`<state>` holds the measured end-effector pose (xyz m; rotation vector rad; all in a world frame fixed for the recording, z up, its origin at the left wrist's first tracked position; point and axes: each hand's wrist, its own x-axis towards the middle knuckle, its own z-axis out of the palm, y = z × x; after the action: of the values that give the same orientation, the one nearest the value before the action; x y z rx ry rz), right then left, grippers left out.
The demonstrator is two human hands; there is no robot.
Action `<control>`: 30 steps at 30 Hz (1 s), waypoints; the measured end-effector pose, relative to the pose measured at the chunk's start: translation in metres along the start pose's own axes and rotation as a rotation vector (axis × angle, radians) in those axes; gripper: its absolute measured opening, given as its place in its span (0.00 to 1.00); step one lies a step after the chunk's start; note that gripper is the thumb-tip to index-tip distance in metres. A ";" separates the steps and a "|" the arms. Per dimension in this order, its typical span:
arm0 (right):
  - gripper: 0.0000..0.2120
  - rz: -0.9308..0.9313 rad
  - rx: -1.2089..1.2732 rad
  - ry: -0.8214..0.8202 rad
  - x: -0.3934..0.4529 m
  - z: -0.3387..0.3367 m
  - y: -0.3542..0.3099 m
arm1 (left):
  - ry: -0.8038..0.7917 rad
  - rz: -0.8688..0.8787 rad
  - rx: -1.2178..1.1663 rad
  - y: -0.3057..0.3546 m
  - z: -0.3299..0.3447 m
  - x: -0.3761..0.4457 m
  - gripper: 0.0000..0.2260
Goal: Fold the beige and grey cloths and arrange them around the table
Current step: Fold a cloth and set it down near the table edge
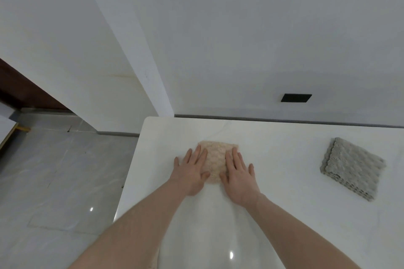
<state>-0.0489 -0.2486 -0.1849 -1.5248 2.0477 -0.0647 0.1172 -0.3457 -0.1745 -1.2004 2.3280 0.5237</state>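
Hands lie flat, fingers straight: left hand [192,172] and right hand [239,176] press the folded beige cloth [216,160] onto the white counter [273,214] (near its far left corner). Folded grey cloth [352,168] sits well apart, rightward.

We note a beige cloth [215,160], a nubbly grey cloth [352,168], a glossy white tabletop [273,214], and a grey marbled floor [61,177].

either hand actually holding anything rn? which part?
Nothing gripped. Left hand and right hand lie flat with straight fingers, pressing the folded beige cloth's left and right sides onto the table.
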 end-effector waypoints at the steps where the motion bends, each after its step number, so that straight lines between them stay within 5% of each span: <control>1: 0.32 -0.009 -0.022 -0.002 0.005 0.000 0.001 | -0.005 -0.004 0.013 0.000 -0.002 0.005 0.31; 16: 0.33 0.035 -0.033 0.073 0.068 -0.010 0.012 | -0.011 -0.059 0.057 -0.001 -0.036 0.074 0.31; 22: 0.31 -0.057 0.056 0.199 0.035 0.005 0.023 | 0.336 0.071 -0.126 0.005 -0.010 0.038 0.28; 30: 0.30 0.081 0.106 0.282 0.031 0.029 0.004 | 0.229 0.142 0.015 -0.018 -0.005 0.054 0.28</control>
<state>-0.0439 -0.2660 -0.2235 -1.4318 2.2821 -0.3701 0.1036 -0.3935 -0.2032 -1.1457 2.6205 0.4350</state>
